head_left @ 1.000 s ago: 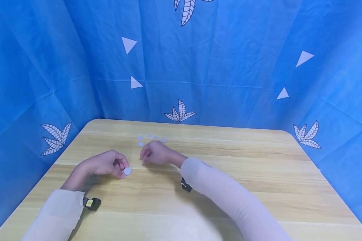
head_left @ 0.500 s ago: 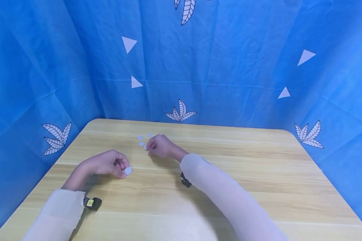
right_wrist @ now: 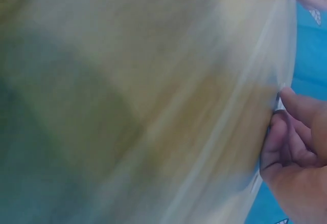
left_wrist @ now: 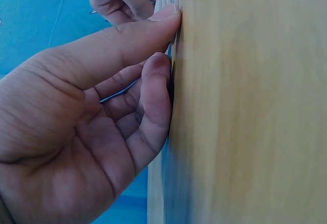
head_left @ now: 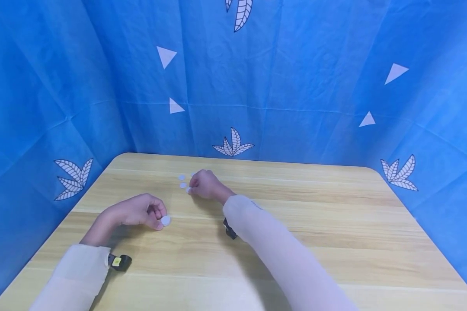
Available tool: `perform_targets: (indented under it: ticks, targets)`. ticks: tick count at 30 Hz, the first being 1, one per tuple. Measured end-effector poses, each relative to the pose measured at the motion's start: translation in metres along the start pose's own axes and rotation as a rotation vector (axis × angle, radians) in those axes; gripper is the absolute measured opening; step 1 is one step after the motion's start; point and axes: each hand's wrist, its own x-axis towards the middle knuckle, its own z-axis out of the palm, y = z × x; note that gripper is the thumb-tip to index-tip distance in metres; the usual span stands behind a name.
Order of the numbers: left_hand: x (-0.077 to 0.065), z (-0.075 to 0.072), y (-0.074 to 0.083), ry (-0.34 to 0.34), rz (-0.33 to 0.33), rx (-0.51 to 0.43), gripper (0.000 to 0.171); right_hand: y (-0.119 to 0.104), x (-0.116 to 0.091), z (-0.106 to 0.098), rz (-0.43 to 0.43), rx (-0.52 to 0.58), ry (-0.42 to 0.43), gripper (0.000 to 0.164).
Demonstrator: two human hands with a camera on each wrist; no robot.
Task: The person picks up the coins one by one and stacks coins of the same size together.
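Note:
My left hand [head_left: 142, 210] pinches a short stack of white discs [head_left: 165, 220] on the table at left of centre. In the left wrist view the stack [left_wrist: 167, 2] shows edge-on, several discs thick, beside the thumb tip. Farther back, my right hand [head_left: 207, 184] has its thumb and fingertips at a white disc [head_left: 188, 189], partly covered by them. A pale edge shows between thumb and index in the right wrist view, where the right hand [right_wrist: 296, 137] is low at the tabletop. Other loose discs lie beside it, including a disc [head_left: 183, 185] and another disc [head_left: 181, 177].
One more disc [head_left: 193, 174] shows just behind the right hand, partly covered. The light wooden table [head_left: 315, 224] spreads wide to the right. A blue curtain [head_left: 295, 77] with leaf prints hangs behind and along both sides. Black cameras are strapped at the wrists.
My right hand has moved from close to the stack, away toward the loose discs, its fingertips reaching the nearest one. My left hand stays in place with the stack.

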Motion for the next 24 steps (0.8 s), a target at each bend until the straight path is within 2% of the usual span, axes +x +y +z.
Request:
perform_targets:
  ticks: [13, 24]
  targets:
    - [0.0012, 0.0000, 0.0010, 0.000, -0.008, 0.001, 0.025, 0.0028, 0.0024, 0.0033, 0.037, 0.039, 0.001, 0.012]
    - [0.0004, 0.0011, 0.0017, 0.005, -0.017, 0.007, 0.024, 0.0056, -0.0042, 0.0029, 0.016, 0.030, -0.024, 0.011]
